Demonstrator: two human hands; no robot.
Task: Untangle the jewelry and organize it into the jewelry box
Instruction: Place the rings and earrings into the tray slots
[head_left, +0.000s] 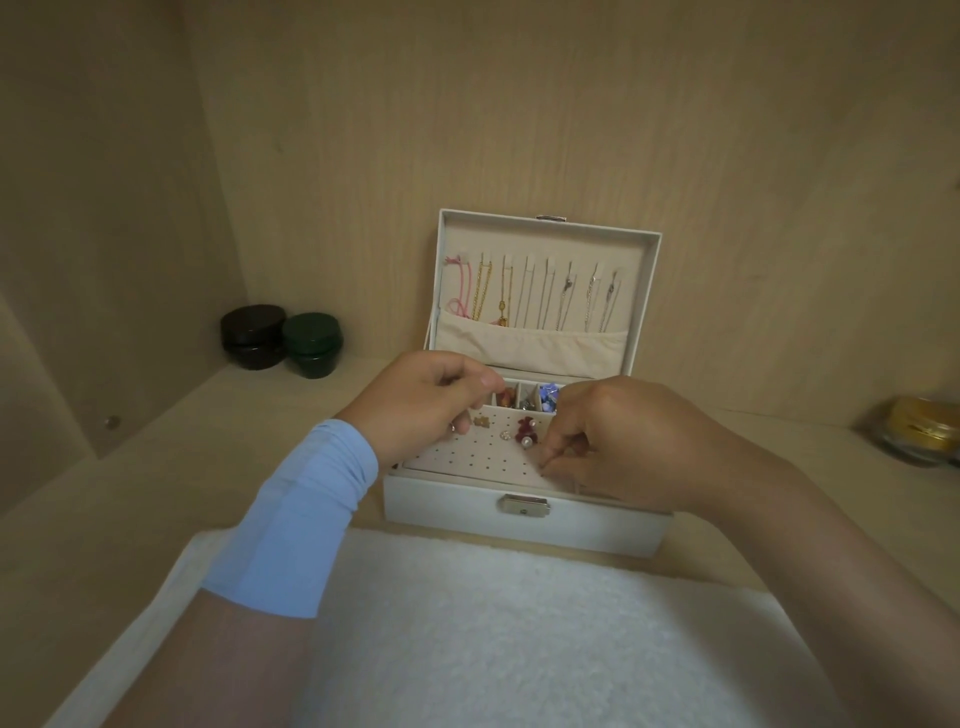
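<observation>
White mat (519, 634) before jewelry box (441, 501); necklaces (519, 296) hung in lid, earrings (524, 434) partly pinned: seemingly nearly done. Right hand (623, 441) pinched tiny piece (542, 471); left hand (431, 395) curled, hold unclear.

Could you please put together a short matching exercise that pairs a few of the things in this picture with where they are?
Things:
1. necklaces
2. green jar
3. gold-lidded jar
4. white fluffy mat

Places:
A. at the far right edge of the view
B. in front of the jewelry box, nearest the person
C. hanging inside the open lid
D. beside the black jar, left of the box

Pairs: 1-C, 2-D, 3-A, 4-B
</observation>
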